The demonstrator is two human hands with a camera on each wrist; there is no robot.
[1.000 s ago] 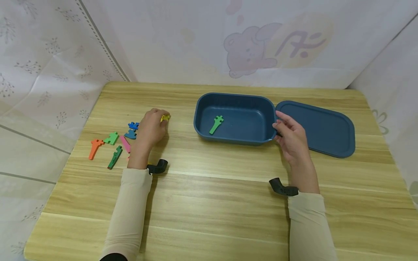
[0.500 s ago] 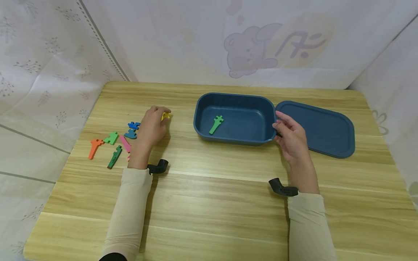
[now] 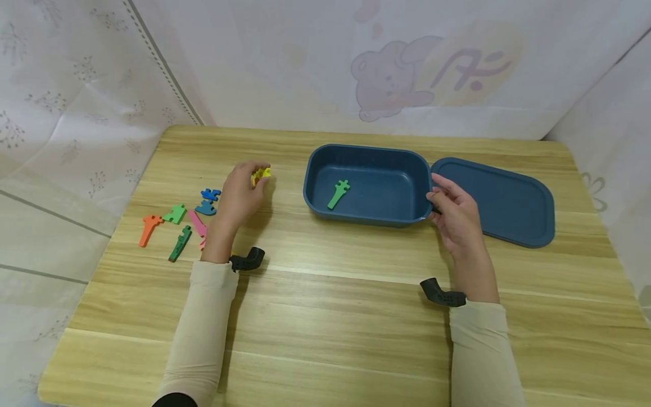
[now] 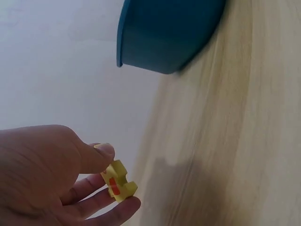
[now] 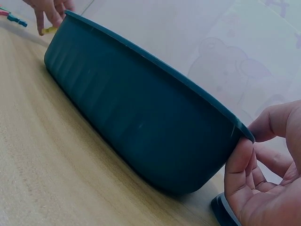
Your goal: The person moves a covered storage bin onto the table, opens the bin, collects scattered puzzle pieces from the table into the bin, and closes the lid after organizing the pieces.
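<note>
A yellow puzzle piece with a red mark is pinched between the thumb and fingers of my left hand, raised over the table left of the box. My right hand grips the right end of the blue box by its rim, thumb and fingers on either side of the edge. Inside the box, toward its left, lies a light green puzzle piece. The right wrist view shows the box's long side wall, with the left hand beyond its far end.
Left of my left hand lie several puzzle pieces: an orange one, a green one, a dark green one, a pink one and blue ones. A blue lid lies flat right of the box.
My left hand has lifted slightly and shifted right with the yellow puzzle piece, more of which now shows. The right hand keeps its grip on the box, which stays in place.
</note>
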